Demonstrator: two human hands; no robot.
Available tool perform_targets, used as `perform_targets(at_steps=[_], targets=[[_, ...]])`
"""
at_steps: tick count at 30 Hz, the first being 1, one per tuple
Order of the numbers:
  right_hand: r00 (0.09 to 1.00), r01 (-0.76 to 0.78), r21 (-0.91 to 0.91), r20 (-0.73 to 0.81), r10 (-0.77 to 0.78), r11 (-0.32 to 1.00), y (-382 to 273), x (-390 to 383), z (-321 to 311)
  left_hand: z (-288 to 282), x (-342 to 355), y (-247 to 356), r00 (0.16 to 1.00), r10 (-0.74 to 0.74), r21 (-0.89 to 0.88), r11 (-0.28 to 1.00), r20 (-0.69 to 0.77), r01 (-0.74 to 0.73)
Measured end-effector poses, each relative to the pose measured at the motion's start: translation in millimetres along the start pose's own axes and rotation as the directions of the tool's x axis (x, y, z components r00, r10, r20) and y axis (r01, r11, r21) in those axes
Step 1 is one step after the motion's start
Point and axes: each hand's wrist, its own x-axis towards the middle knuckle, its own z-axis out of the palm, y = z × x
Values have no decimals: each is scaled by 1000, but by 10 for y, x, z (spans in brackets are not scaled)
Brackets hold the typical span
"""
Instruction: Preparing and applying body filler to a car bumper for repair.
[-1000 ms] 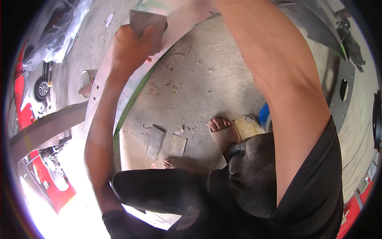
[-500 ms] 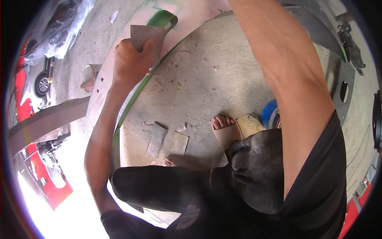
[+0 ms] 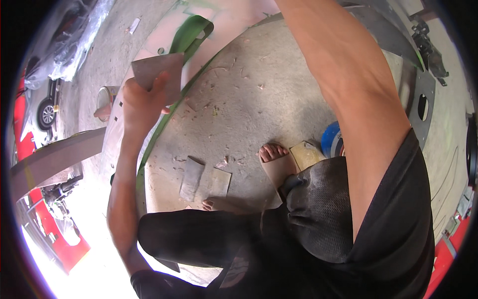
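Observation:
My left hand [image 3: 140, 107] grips a flat grey square sheet [image 3: 157, 65], thumb across its face, over a long curved pale pink panel [image 3: 241, 12] with green patches and small holes. A green band [image 3: 162, 119] runs along the panel's right edge; above the sheet there is a looped green piece [image 3: 191, 32]. My right forearm [image 3: 338, 74] stretches up past the top edge of the picture, and the hand at its end is out of sight.
My sandalled foot [image 3: 273, 162] rests on concrete beside a blue round container [image 3: 329, 139] and yellowish pad [image 3: 304, 152]. Two worn sheets [image 3: 191, 177] lie nearby. Left are a can [image 3: 105, 99], plastic sheeting [image 3: 74, 45], a wheel [image 3: 46, 113]; right, a dark perforated part [image 3: 422, 114].
My left hand and the sheet have moved down and left along the panel, exposing more of the green loop. The blurred shape at the top edge earlier is gone.

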Motion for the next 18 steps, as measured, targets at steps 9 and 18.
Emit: perform_targets(at_steps=[9,18], targets=[[1000,0,13,-5,0,1000,-33,-49,20,-37,-98,-233,996,-45,-29,999,-75,43],[1000,7,18,-13,-6,1000,-64,-52,10,-73,-197,-251,992,-19,-83,996,-128,8]])
